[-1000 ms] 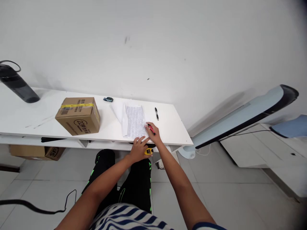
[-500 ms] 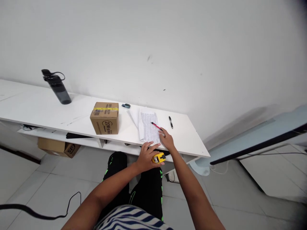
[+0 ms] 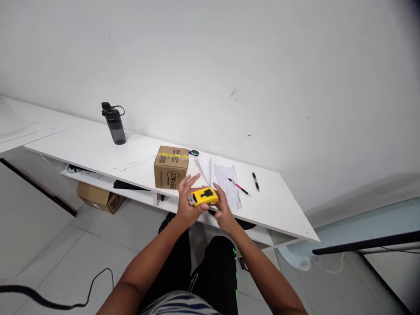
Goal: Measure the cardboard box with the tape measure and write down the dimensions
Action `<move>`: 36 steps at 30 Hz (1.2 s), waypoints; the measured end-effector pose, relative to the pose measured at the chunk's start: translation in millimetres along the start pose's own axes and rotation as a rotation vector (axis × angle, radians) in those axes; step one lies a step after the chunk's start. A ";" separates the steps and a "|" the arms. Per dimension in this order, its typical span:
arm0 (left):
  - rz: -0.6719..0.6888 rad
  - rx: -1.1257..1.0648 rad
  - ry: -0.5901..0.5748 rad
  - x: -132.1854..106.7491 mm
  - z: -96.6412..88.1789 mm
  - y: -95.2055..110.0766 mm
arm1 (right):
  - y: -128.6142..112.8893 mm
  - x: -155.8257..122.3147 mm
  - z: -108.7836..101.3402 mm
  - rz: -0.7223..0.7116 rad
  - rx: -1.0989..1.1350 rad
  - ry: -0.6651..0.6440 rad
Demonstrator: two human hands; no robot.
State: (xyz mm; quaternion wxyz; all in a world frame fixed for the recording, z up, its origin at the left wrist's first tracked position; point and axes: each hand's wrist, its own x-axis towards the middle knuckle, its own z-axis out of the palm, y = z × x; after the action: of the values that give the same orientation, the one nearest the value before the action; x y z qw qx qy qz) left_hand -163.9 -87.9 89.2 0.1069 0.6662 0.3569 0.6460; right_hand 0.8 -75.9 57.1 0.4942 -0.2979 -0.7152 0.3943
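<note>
My left hand (image 3: 187, 210) holds a yellow tape measure (image 3: 204, 197) in front of the white shelf's edge, thumb below it and some fingers raised behind. The tape's black button faces up and its metal end hook points left. My right hand (image 3: 225, 212) is at the right end of the tape measure, with the case between its fingers and thumb. Just behind the hands lies a paper covered in writing (image 3: 226, 179), part of an open booklet. Across it rests a red and black pen (image 3: 239, 187).
On the white shelf (image 3: 275, 197) stand a small cardboard box (image 3: 170, 168) and a dark water bottle (image 3: 115, 127). A small dark object (image 3: 194, 152) lies behind the box; a black pen (image 3: 255, 181) lies right. Another carton (image 3: 98, 197) is underneath, and a cable (image 3: 88, 293) runs at lower left.
My right hand has let go of the red pen, now lying on the paper, and moved left to the tape measure. My left hand has raised the tape measure. The view has shifted left.
</note>
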 end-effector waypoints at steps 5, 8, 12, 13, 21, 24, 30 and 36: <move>-0.086 0.041 0.071 39.9 -36.1 -14.6 | -41.8 60.5 52.6 0.097 0.168 0.024; -0.176 0.171 0.170 63.4 -63.2 -40.9 | -52.9 117.9 54.4 0.007 0.057 -0.018; -0.489 0.312 0.312 83.4 -86.0 -89.5 | -45.9 199.2 52.4 -0.045 -0.302 -0.125; -0.572 0.237 0.296 85.1 -87.3 -100.8 | -40.7 215.1 54.0 -0.019 -0.366 -0.151; -0.670 -0.303 0.150 82.5 -86.2 -127.3 | -16.9 244.9 83.3 -0.039 -0.517 -0.357; -0.670 -0.284 0.142 83.9 -88.0 -119.7 | -23.6 240.8 79.4 -0.087 -0.574 -0.391; -0.669 -0.021 0.201 82.8 -81.5 -114.7 | -27.3 216.3 21.2 -0.023 -0.603 -0.382; -0.615 0.176 0.236 79.1 -81.1 -117.5 | -21.8 178.8 -39.1 0.103 -0.632 -0.268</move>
State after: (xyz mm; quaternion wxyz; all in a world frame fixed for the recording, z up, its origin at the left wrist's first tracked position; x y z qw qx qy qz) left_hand -286.6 19.7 91.9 0.1970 0.4549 0.6052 0.6229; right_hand -22.9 69.4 168.1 0.2588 -0.4175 -0.8445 0.2133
